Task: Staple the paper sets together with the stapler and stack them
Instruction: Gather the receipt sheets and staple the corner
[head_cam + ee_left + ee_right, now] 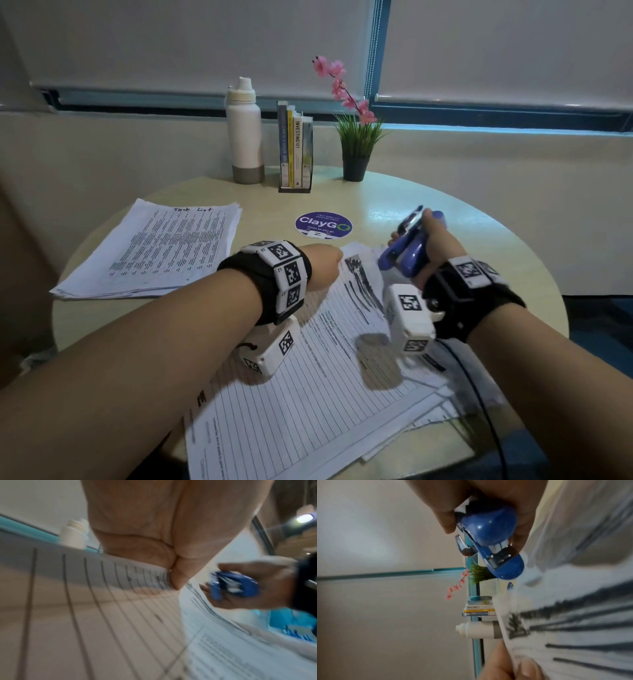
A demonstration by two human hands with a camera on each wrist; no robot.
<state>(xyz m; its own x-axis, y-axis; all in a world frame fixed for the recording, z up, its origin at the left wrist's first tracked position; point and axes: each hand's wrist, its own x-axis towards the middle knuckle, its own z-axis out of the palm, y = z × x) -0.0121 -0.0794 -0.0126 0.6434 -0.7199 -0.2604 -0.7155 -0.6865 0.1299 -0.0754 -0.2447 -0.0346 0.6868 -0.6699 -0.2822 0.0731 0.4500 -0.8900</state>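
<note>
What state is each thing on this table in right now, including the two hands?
Stapler: lifted off the table, held.
Right hand: grips the stapler.
Left hand: pinches the lined paper set's corner.
Lined paper set: partly lifted, over loose sheets.
Task list stack: flat, untouched.
Water bottle: upright, capped.
Books: standing upright.

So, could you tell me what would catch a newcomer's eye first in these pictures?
Probably the blue stapler, held up in the right hand above the table's right side. Next, the left hand pinching the top corner of the lined paper set lying at the near edge. Behind, pink flowers rise from a potted plant at the back of the round table.
</note>
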